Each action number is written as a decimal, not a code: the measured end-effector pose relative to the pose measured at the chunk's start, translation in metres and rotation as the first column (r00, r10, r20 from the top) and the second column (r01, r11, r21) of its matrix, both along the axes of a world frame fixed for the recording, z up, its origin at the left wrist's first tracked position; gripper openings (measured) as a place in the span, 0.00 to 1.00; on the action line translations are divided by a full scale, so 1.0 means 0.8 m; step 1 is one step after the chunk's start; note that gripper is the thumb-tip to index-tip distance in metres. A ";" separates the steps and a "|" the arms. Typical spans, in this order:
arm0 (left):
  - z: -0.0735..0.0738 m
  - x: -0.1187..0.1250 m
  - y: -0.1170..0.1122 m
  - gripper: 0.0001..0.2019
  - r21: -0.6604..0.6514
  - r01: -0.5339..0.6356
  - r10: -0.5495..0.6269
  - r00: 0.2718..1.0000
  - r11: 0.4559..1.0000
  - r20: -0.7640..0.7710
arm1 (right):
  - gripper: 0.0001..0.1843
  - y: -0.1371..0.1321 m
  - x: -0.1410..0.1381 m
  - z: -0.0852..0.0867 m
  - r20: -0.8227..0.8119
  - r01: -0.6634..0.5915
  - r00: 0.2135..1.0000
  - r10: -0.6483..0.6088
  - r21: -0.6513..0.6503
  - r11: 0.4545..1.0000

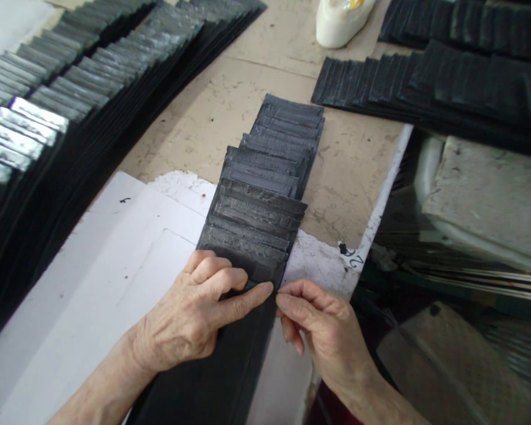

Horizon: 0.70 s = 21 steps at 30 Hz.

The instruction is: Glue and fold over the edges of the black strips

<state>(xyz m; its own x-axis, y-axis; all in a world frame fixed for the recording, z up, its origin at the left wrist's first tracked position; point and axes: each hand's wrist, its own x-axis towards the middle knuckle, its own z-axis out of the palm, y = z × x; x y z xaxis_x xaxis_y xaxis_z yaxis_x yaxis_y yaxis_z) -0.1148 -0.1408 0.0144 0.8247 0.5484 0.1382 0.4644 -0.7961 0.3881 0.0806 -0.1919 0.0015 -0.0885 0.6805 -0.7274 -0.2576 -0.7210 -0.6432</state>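
Observation:
Overlapping black, leather-like strips (261,206) run up the middle of the table in a stepped row, their short ends fanned out. My left hand (194,301) lies across the nearest strip (221,372), its index finger stretched to the strip's right edge and the other fingers bent on top. Thumb and index finger of my right hand (318,324) are pinched together at that same edge, just right of my left fingertip. Its other fingers curl below the edge. What sits between the pinching fingertips is mostly hidden.
Long fanned stacks of black strips (92,82) fill the left side. More black strips (425,82) lie at the upper right. A white container (343,20) stands at the back. White sheets (115,260) cover part of the table, whose right edge (387,183) drops toward stored items.

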 end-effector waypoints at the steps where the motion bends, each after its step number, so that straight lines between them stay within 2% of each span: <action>1: 0.000 -0.001 0.000 0.22 -0.001 -0.007 0.007 1.000 1.000 0.022 | 0.14 -0.001 0.000 0.000 0.010 -0.001 1.000 0.001 0.011 1.000; 7: -0.003 -0.005 -0.001 0.21 -0.004 0.004 -0.004 0.997 1.000 0.076 | 0.17 -0.003 0.000 -0.002 -0.127 0.094 0.988 -0.090 0.027 0.995; 10: -0.004 -0.003 0.000 0.20 0.001 0.005 -0.005 0.998 1.000 0.069 | 0.20 0.001 -0.002 0.001 0.029 -0.015 1.000 0.013 0.058 0.998; 13: -0.003 -0.002 -0.001 0.20 0.022 0.000 -0.001 0.998 1.000 0.066 | 0.18 0.006 -0.004 0.007 0.252 -0.153 0.960 0.121 0.110 0.982; 15: -0.004 -0.002 -0.002 0.21 0.018 -0.007 0.006 0.997 1.000 0.074 | 0.18 0.010 -0.005 0.010 0.312 -0.182 0.940 0.139 0.115 0.976; 18: -0.005 -0.008 -0.004 0.20 -0.029 -0.107 0.111 0.981 0.994 0.158 | 0.17 0.011 -0.006 0.009 0.338 -0.169 0.931 0.141 0.056 0.984; 21: -0.009 -0.015 -0.004 0.16 -0.077 -0.233 0.245 0.929 0.969 0.276 | 0.19 0.010 -0.004 0.005 0.395 -0.195 0.907 0.149 0.081 0.977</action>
